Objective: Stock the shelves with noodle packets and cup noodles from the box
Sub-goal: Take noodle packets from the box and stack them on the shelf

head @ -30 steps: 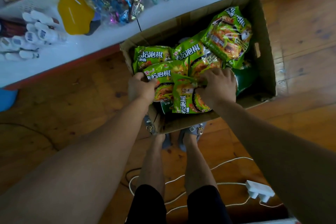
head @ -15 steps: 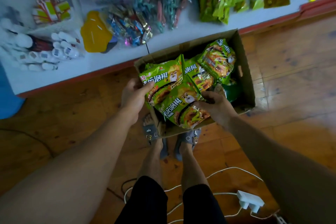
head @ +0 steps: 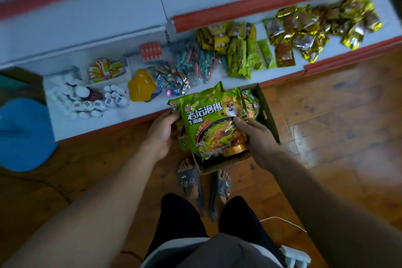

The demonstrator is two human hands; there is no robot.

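The left hand and right hand are now carrying the bundle of green plastic noodle packets higher above the brown cardboard box than half a second ago. The left is cupping the bundle's left side; the right is clamping its right edge, thumb on the front. The slick packets are overlapping loosely, so a rear one could be slipping free, dropping into the box or onto the wooden floor short of the front edge of the white shelf.
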